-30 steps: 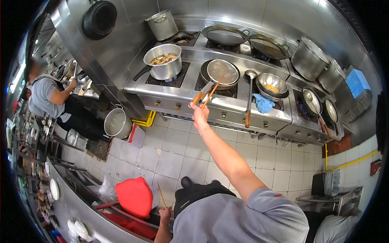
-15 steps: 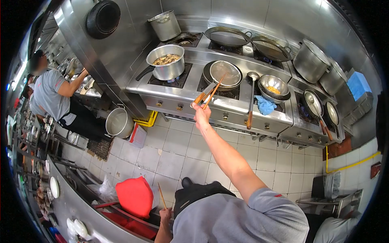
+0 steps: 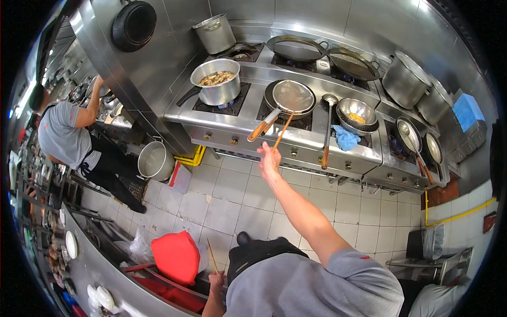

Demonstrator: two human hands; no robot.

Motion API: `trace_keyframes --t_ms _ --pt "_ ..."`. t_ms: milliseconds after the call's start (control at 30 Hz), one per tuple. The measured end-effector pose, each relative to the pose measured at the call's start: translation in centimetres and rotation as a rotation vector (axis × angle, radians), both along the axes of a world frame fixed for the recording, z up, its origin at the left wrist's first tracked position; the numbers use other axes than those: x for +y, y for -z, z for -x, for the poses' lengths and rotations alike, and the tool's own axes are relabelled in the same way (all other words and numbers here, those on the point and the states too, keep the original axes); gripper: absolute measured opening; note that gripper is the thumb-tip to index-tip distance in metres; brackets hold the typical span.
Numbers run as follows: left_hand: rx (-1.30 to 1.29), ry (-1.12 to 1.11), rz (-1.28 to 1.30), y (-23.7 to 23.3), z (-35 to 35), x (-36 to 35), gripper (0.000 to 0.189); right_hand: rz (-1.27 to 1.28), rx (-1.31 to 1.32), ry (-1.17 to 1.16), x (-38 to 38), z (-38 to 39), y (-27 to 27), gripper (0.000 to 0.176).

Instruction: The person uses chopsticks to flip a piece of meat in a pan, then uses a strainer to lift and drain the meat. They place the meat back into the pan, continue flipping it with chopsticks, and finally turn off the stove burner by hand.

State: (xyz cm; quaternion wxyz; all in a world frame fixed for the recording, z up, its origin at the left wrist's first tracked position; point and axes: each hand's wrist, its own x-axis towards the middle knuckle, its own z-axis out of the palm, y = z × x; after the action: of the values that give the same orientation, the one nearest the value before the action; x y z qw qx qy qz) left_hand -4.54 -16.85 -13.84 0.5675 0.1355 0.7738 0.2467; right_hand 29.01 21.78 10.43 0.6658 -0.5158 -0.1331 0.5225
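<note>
My right hand [image 3: 269,158] reaches out toward the steel stove [image 3: 296,142] and holds wooden chopsticks [image 3: 282,132] that point up at the front burner. Just ahead of them a mesh strainer [image 3: 292,96] with a wooden handle [image 3: 259,130] rests in a wok. The chopstick tips are off the strainer. My left hand [image 3: 215,279] is low by my waist, shut on a thin wooden stick [image 3: 211,255]. A steel pot of cooked food [image 3: 215,79] stands on the burner to the left.
A ladle [image 3: 327,121], a metal bowl [image 3: 356,111] with yellow food and a blue cloth [image 3: 346,136] lie right of the strainer. A large pot [image 3: 154,160] stands on the tiled floor. A red bag [image 3: 177,256] sits near my left hand. A co-worker [image 3: 63,137] works at left.
My right hand drew back down and to the right from the strainer's handle, taking the chopsticks off the wok. The co-worker at left raised an arm and shifted stance.
</note>
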Motion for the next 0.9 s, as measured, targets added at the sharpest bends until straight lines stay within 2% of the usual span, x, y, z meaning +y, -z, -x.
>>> trace_keyframes --t_ms 100,200,233,300,333,367,400,433,467,500,533,567,600,667,767,800,900 --pt "0.012 0.006 0.022 -1.2 -0.7 0.3 0.019 0.107 -0.049 0.033 -5.0 -1.0 3.1 0.033" --pt "0.072 0.055 -0.019 0.0 -0.9 -0.1 0.025 0.202 -0.021 -0.074 -12.0 -3.7 11.8 0.036" --pt "0.113 0.083 -0.072 0.5 -0.9 -0.3 0.030 0.256 -0.101 -0.036 -14.8 -4.6 15.8 0.033" --pt "0.172 0.130 -0.021 -0.1 -1.2 0.3 0.034 0.382 -0.234 -0.083 -22.0 -7.3 21.2 0.028" --pt "0.234 0.183 0.031 -0.5 -1.4 0.3 0.038 0.432 -0.424 -0.095 -25.2 -8.5 24.3 0.023" --pt "0.274 0.212 -0.025 0.3 -1.3 0.1 0.044 0.462 -0.596 -0.179 -28.9 -10.3 28.8 0.020" --pt "0.274 0.207 -0.019 -0.1 -1.5 0.0 0.044 0.593 -0.527 -0.286 -31.9 -11.5 26.8 0.020" --pt "0.374 0.338 -0.063 -0.3 -1.5 0.2 0.047 0.631 -0.704 -0.458 -34.7 -13.5 29.0 0.022" --pt "0.474 0.470 -0.107 -0.8 -1.8 0.7 0.050 0.605 -0.763 -0.611 -37.9 -15.8 31.1 0.023" --pt "0.468 0.548 -0.097 -2.4 -2.5 1.3 0.053 0.575 -0.819 -0.763 -39.8 -17.3 32.2 0.024" --pt "0.470 0.547 -0.092 -1.8 -2.6 1.3 0.053 0.881 -0.702 -0.699 -40.6 -17.2 28.0 0.025" --pt "0.508 0.629 -0.125 -1.0 -2.7 1.6 0.053 1.007 -0.775 -0.780 -41.8 -18.2 28.1 0.029" --pt "0.546 0.711 -0.154 0.4 -2.7 1.7 0.053 1.010 -0.768 -0.790 -42.3 -19.1 27.9 0.029" --pt "0.511 0.687 -0.138 0.9 -3.6 1.3 0.048 1.051 -0.881 -0.817 -44.1 -20.0 28.1 0.033" --pt "0.456 0.711 -0.126 -4.6 -8.9 2.9 0.044 1.018 -0.916 -0.799 -43.2 -20.7 28.3 0.037" --pt "0.516 0.745 -0.122 -5.9 -10.4 3.1 0.043 0.959 -0.911 -0.770 -42.5 -20.7 28.9 0.037" --pt "0.566 0.819 -0.131 -6.1 -11.2 3.7 0.041 0.837 -0.872 -0.702 -39.7 -20.0 27.8 0.035"
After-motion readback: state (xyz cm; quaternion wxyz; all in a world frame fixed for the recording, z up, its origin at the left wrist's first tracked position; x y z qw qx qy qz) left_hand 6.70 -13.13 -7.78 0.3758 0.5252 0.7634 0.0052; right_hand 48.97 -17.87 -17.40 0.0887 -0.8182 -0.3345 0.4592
